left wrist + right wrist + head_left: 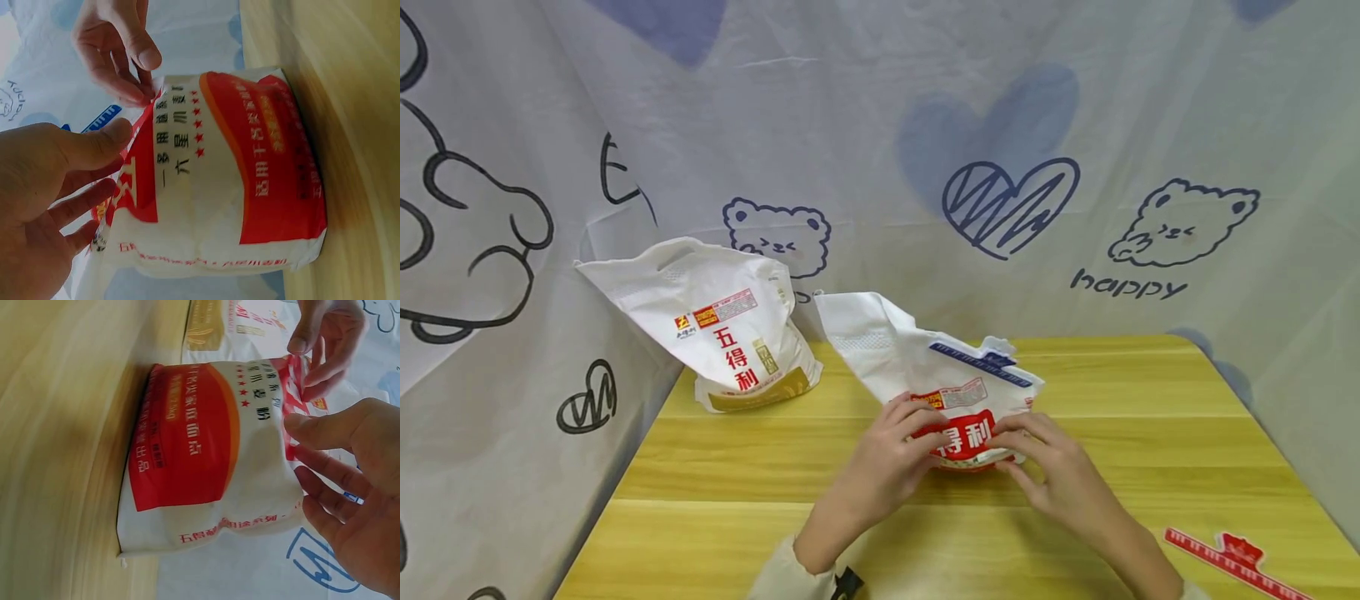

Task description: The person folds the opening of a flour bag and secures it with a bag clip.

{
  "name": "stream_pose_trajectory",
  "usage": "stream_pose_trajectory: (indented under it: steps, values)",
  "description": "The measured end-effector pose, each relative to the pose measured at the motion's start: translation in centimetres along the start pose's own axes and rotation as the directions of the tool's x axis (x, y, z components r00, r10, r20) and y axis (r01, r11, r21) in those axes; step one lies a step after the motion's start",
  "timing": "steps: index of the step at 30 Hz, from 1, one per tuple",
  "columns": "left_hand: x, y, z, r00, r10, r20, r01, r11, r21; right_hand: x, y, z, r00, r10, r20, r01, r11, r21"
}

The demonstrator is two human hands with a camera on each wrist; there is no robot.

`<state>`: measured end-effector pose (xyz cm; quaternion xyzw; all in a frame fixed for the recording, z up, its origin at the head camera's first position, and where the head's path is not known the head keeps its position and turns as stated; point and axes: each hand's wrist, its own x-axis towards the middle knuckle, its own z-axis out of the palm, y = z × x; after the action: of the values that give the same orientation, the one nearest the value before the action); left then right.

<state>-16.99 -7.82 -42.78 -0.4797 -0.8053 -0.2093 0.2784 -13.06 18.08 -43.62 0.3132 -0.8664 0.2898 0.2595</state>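
A white-and-red flour bag [872,350] stands on the table between my hands, its upper part folded over and slanting back. Across its top edge sits a blue bag clip [981,364]. My left hand [891,450] has its fingertips on the left of the red panel, and my right hand [1052,471] touches the right side. Both wrist views show lightly bent fingers resting on the bag's upper fold, thumbs set apart from them. The bag's red front [275,162] faces me. The clip is mostly hidden in the wrist views.
Another white flour bag [700,342] with a gold base stands at the back left. A red bag clip [1232,562] lies near the right front of the wooden table [737,500]. Printed cloth [865,125] hangs behind and at both sides.
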Motion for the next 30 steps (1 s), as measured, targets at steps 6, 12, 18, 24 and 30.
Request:
stream_pose_trajectory:
  steps: [6,12,18,24,30]
  values:
    - [-0.1,0.3,1.0,1.0,-0.001,0.026,-0.001,0.998,0.064,-0.4,0.1,0.5,0.999,0.005,0.048,0.0,0.996,-0.093]
    - [-0.3,0.0,1.6,1.0,-0.022,0.01,0.021,0.994,0.107,-0.2,0.6,1.0,0.998,-0.041,0.045,0.046,0.991,-0.122]
    - [-0.2,0.0,2.0,0.999,-0.034,0.004,0.034,0.993,0.116,0.1,1.4,1.2,0.992,-0.125,-0.027,0.121,0.984,-0.129]
    - [0.0,-0.2,2.5,0.999,-0.035,-0.039,0.039,0.995,0.087,0.1,2.0,1.3,0.986,-0.161,-0.033,0.153,0.973,-0.171]
    - [0.4,-0.7,3.0,0.998,-0.008,-0.057,0.011,0.998,0.064,0.1,2.4,1.4,0.985,-0.171,-0.018,0.162,0.959,-0.232]
